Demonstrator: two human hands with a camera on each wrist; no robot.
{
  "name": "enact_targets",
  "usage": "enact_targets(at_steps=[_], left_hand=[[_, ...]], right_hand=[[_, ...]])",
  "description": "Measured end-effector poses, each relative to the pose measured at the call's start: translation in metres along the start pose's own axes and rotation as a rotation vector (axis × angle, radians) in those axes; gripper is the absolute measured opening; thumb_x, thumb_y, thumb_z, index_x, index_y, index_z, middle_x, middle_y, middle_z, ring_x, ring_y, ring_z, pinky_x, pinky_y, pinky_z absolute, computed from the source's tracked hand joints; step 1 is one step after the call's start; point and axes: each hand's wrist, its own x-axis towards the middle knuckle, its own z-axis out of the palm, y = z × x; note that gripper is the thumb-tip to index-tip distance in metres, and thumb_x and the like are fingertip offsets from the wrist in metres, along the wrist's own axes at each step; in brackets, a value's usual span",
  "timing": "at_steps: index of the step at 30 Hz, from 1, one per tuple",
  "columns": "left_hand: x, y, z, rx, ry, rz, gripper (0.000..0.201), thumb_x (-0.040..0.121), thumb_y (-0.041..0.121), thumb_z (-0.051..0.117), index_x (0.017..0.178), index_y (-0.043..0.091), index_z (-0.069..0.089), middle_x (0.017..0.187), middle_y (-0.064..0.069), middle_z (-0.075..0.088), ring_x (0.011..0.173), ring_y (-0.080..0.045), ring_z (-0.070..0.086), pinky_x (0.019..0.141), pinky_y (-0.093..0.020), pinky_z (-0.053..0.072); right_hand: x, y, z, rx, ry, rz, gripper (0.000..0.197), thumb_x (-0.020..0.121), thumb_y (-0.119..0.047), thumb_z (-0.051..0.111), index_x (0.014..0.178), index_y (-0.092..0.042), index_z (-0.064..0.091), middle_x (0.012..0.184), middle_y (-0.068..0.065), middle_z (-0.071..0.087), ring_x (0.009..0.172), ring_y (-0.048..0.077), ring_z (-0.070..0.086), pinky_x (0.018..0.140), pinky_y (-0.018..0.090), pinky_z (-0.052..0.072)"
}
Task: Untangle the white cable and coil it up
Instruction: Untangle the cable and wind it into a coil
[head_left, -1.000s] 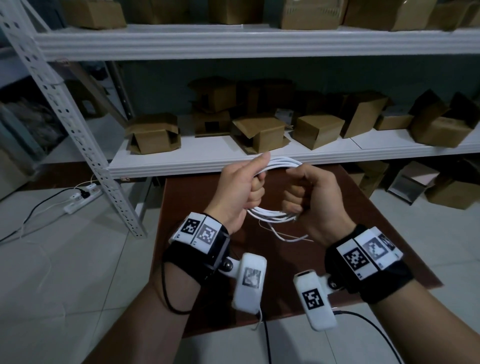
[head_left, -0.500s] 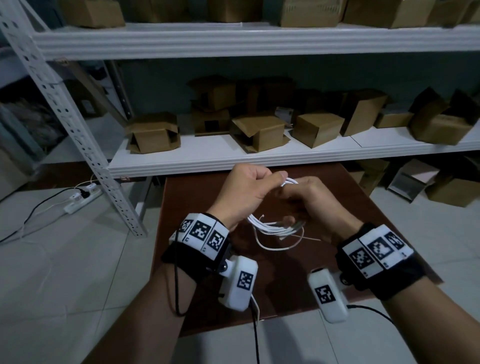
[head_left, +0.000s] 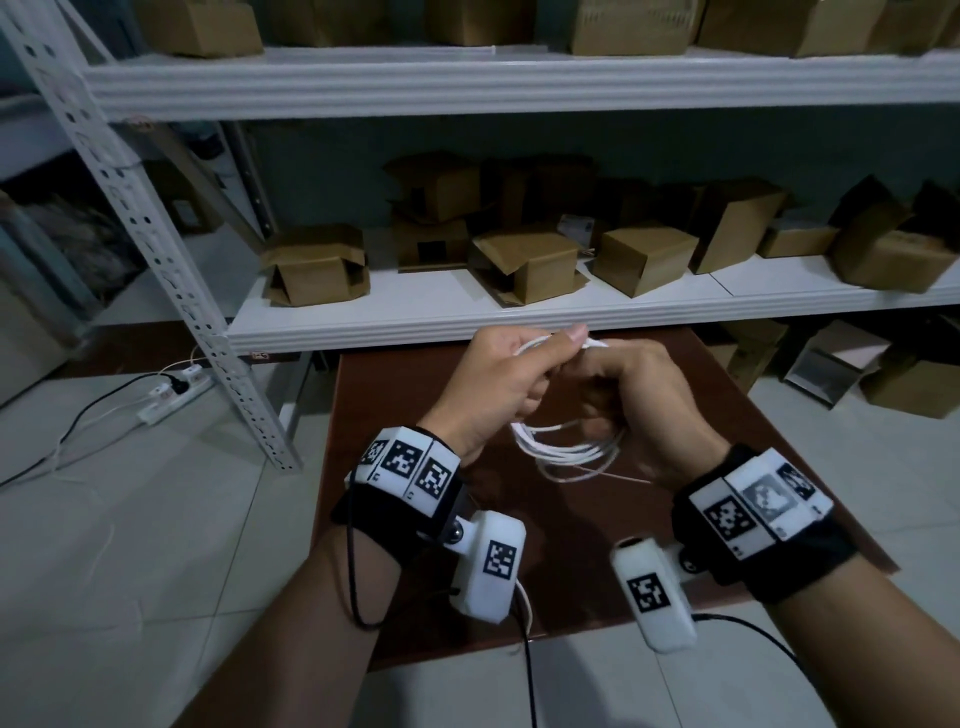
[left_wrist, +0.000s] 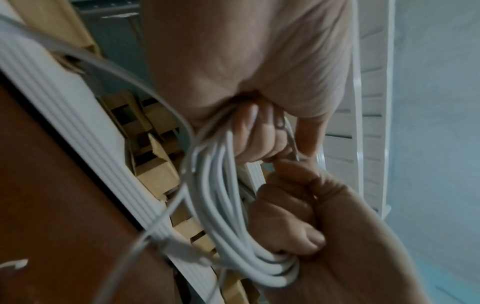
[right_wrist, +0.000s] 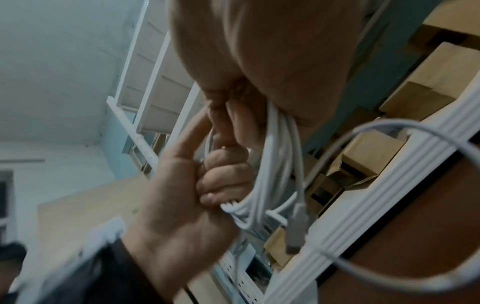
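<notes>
The white cable (head_left: 566, 451) is gathered into a small coil of several loops held above the brown table (head_left: 415, 415). My left hand (head_left: 511, 376) grips the coil's upper left part, thumb laid over the strands. My right hand (head_left: 631, 397) grips it from the right, fingers curled around the bundle. In the left wrist view the coil (left_wrist: 223, 197) runs from my left fingers (left_wrist: 259, 131) down into the right hand (left_wrist: 324, 226). In the right wrist view a loose tail with a grey plug (right_wrist: 296, 232) hangs beside the coil (right_wrist: 275, 164).
A white metal shelf (head_left: 519, 317) with several cardboard boxes (head_left: 524, 265) stands just beyond the table. Its perforated upright (head_left: 171, 291) slants down at the left. A power strip (head_left: 171, 395) with cords lies on the tiled floor at the left.
Both hands have come down from the shelf edge and closer together with the coil. In the last half second they have hardly moved.
</notes>
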Motion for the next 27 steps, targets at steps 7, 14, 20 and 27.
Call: enact_targets(at_steps=[7,14,20,27], left_hand=[[0.002,-0.001,0.004,-0.119,0.021,0.016,0.046,0.107,0.047,0.056,0.078,0.011,0.057,0.054,0.007,0.031,0.045,-0.006,0.026,0.044,-0.017,0.022],[0.005,-0.003,0.006,-0.088,0.228,0.035,0.054,0.107,0.042,0.059,0.069,0.004,0.053,0.056,-0.001,0.029,0.045,-0.011,0.024,0.042,-0.02,0.02],[0.005,-0.004,-0.001,0.212,0.174,0.184,0.056,0.104,0.036,0.066,0.055,0.01,0.066,0.051,0.008,0.047,0.048,-0.009,0.039,0.051,-0.031,0.03],[0.005,-0.013,0.009,0.196,0.077,0.183,0.066,0.106,0.043,0.059,0.059,-0.001,0.044,0.056,-0.004,0.034,0.05,-0.015,0.03,0.051,-0.033,0.023]], right_hand=[[0.001,0.004,0.007,0.393,0.088,-0.018,0.031,0.085,-0.002,0.057,0.056,-0.007,0.063,0.052,0.004,0.024,0.048,0.013,0.015,0.046,0.027,0.012],[0.0,0.012,0.014,0.306,-0.033,-0.035,0.043,0.093,-0.005,0.054,0.053,-0.015,0.066,0.054,-0.001,0.019,0.05,0.014,0.016,0.05,0.029,0.025],[0.004,0.005,0.0,-0.012,-0.155,-0.051,0.021,0.093,0.006,0.055,0.073,0.005,0.061,0.047,0.0,0.042,0.039,0.011,0.04,0.045,0.027,0.045],[-0.003,-0.006,-0.006,-0.18,-0.113,-0.034,0.038,0.082,0.004,0.052,0.048,-0.011,0.056,0.043,-0.002,0.036,0.038,0.013,0.027,0.045,0.027,0.028]])
